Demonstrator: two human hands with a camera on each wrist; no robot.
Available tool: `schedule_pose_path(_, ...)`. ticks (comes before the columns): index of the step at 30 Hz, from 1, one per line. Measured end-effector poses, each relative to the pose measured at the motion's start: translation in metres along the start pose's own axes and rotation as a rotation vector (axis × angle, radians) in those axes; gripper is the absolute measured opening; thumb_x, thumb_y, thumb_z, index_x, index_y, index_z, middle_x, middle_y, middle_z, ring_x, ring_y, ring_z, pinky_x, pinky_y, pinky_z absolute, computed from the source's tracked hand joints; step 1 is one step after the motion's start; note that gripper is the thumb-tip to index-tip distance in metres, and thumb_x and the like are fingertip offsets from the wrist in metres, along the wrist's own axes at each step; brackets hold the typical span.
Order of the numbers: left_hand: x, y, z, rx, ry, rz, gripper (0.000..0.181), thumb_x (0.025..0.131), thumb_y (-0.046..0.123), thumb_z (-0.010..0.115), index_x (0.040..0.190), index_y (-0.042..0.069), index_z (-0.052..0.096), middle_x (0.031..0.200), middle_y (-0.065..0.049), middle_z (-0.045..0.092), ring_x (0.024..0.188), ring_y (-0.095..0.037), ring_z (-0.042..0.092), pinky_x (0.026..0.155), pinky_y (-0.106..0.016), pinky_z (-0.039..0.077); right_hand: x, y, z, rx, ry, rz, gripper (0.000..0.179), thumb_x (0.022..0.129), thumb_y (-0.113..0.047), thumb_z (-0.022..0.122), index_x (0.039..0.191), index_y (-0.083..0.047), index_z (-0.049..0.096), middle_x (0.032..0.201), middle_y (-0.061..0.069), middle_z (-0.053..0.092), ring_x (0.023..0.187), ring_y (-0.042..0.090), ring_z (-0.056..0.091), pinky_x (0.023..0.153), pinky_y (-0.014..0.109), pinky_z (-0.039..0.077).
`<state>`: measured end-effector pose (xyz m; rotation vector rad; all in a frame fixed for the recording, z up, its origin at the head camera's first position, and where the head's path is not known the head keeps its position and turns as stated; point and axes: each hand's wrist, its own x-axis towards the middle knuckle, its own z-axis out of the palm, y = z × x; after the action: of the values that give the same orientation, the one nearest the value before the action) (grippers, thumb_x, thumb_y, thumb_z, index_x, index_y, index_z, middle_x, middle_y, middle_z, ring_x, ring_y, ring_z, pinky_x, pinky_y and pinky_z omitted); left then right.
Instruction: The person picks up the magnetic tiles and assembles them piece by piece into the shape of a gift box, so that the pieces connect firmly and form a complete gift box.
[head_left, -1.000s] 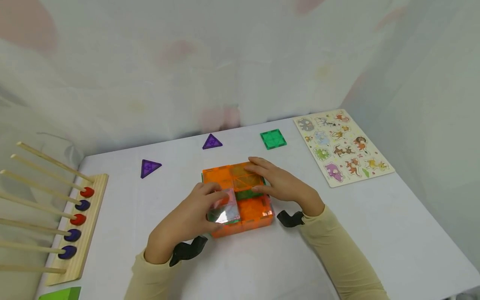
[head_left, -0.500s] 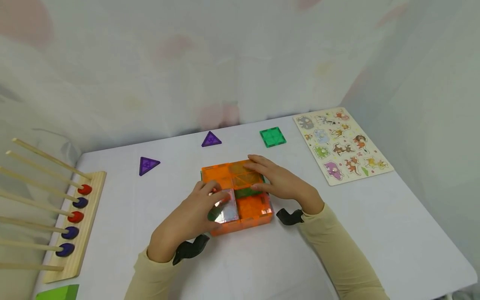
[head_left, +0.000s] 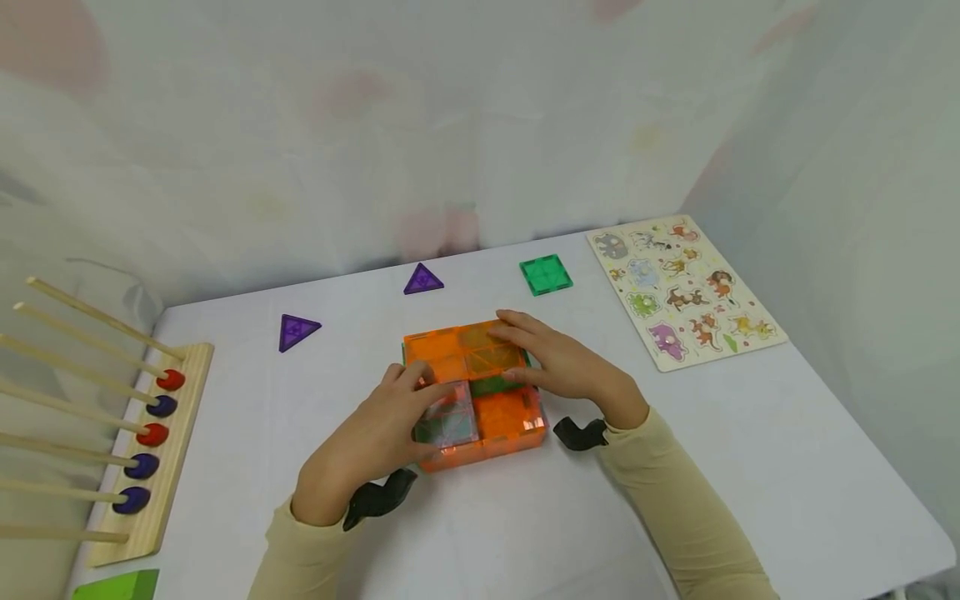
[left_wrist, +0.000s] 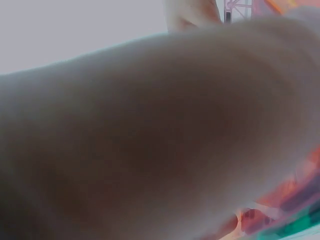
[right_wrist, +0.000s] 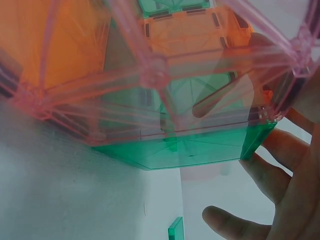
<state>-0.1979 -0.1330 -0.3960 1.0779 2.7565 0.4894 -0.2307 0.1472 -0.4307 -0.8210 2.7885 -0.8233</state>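
A low box of translucent magnetic tiles, with an orange top [head_left: 510, 414] and green side tile [right_wrist: 195, 150], sits mid-table. My left hand [head_left: 367, 442] spans a clear pinkish square tile [head_left: 453, 425] at the box's near-left corner, thumb at its near edge, fingers at the far edge. My right hand [head_left: 566, 367] holds the box's right side, fingertips over the far-right orange tile [head_left: 491, 350] and thumb lower by a green strip. A blurred part of the hand [left_wrist: 150, 135] hides most of the left wrist view. In the right wrist view, fingers [right_wrist: 265, 175] lie along the green side tile.
Two purple triangle tiles [head_left: 298, 332] [head_left: 423, 279] and a green square tile [head_left: 546, 275] lie behind the box. An animal puzzle board [head_left: 682, 292] lies at back right. A wooden peg rack [head_left: 176, 433] with red and blue beads stands left, a green block [head_left: 120, 586] before it.
The pinkish tile has shifted slightly under the left hand, and its bright glare is gone. The right hand keeps its place; the head view has tilted a little.
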Motion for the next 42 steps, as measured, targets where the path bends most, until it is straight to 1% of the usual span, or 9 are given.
schedule_pose_path(4,-0.002,-0.003,-0.003,-0.024,-0.012,-0.021,0.066,0.069,0.027,0.087,0.129,0.022,0.06,0.112,0.001,0.048,0.098,-0.018,0.04,0.07,-0.026,0.047,0.001,0.002,0.0,0.016,0.005,0.004,0.062,0.095,-0.044,0.055,0.149,-0.021,0.036,0.162,0.002,0.014,0.147,0.023,0.022,0.116,0.048,0.029)
schedule_pose_path(8,-0.007,-0.013,-0.008,-0.06,-0.01,-0.045,0.06,0.072,0.03,0.085,0.126,0.02,0.06,0.115,-0.001,0.049,0.105,-0.021,0.041,0.075,-0.031,0.049,0.005,0.015,-0.005,0.076,0.11,0.034,0.059,0.096,-0.045,0.053,0.146,-0.018,0.04,0.162,0.007,0.013,0.147,0.03,0.021,0.114,0.055,0.028)
schedule_pose_path(13,-0.005,-0.035,-0.012,-0.119,0.081,-0.072,0.062,0.082,0.031,0.076,0.136,0.011,0.053,0.128,-0.01,0.05,0.117,-0.029,0.046,0.094,-0.046,0.05,0.01,0.053,-0.018,0.027,0.231,0.23,0.054,0.098,-0.036,0.053,0.145,-0.01,0.041,0.16,0.017,0.012,0.146,0.038,0.018,0.112,0.062,0.026)
schedule_pose_path(16,0.001,-0.055,-0.01,-0.21,0.16,-0.108,0.067,0.088,0.032,0.07,0.144,0.008,0.042,0.141,-0.014,0.045,0.125,-0.035,0.048,0.102,-0.052,0.044,0.023,0.075,-0.025,-0.071,0.163,0.367,0.06,0.098,-0.034,0.054,0.148,-0.007,0.035,0.159,0.022,0.008,0.146,0.041,0.014,0.11,0.065,0.024)
schedule_pose_path(19,0.009,-0.073,-0.003,-0.362,0.212,-0.132,0.07,0.093,0.032,0.063,0.15,0.008,0.03,0.154,-0.015,0.031,0.136,-0.036,0.039,0.107,-0.054,0.039,0.044,0.089,-0.034,-0.128,0.076,0.408,0.067,0.096,-0.033,0.056,0.15,-0.006,0.028,0.159,0.024,0.003,0.146,0.043,0.01,0.108,0.069,0.024)
schedule_pose_path(23,0.018,-0.089,0.009,-0.589,0.206,-0.156,0.067,0.099,0.03,0.054,0.154,0.01,0.021,0.16,-0.013,0.018,0.144,-0.035,0.026,0.11,-0.054,0.033,0.072,0.105,-0.039,-0.135,-0.01,0.408,0.073,0.093,-0.031,0.061,0.152,-0.01,0.024,0.161,0.021,0.002,0.147,0.042,0.007,0.107,0.071,0.023)
schedule_pose_path(27,0.022,-0.097,0.016,-0.721,0.187,-0.164,0.059,0.102,0.029,0.047,0.154,0.014,0.022,0.16,-0.011,0.021,0.145,-0.034,0.024,0.112,-0.056,0.028,0.092,0.117,-0.035,-0.162,-0.1,0.425,0.072,0.092,-0.03,0.061,0.152,-0.015,0.024,0.161,0.018,0.007,0.147,0.041,0.006,0.105,0.072,0.024)
schedule_pose_path(33,0.027,-0.096,0.022,-0.809,0.151,-0.17,0.055,0.103,0.038,0.042,0.152,0.017,0.029,0.157,-0.006,0.029,0.147,-0.028,0.023,0.115,-0.055,0.023,0.081,0.112,-0.032,-0.232,-0.088,0.46,0.072,0.089,-0.033,0.065,0.15,-0.016,0.031,0.157,0.016,0.022,0.142,0.044,0.018,0.1,0.071,0.032)
schedule_pose_path(42,0.032,-0.105,0.039,-0.949,0.153,-0.183,0.053,0.102,0.042,0.041,0.148,0.016,0.039,0.152,-0.007,0.04,0.143,-0.028,0.031,0.115,-0.052,0.026,0.032,0.085,-0.025,-0.259,-0.109,0.441,0.074,0.083,-0.03,0.073,0.146,-0.012,0.039,0.152,0.017,0.032,0.136,0.043,0.03,0.098,0.068,0.037)
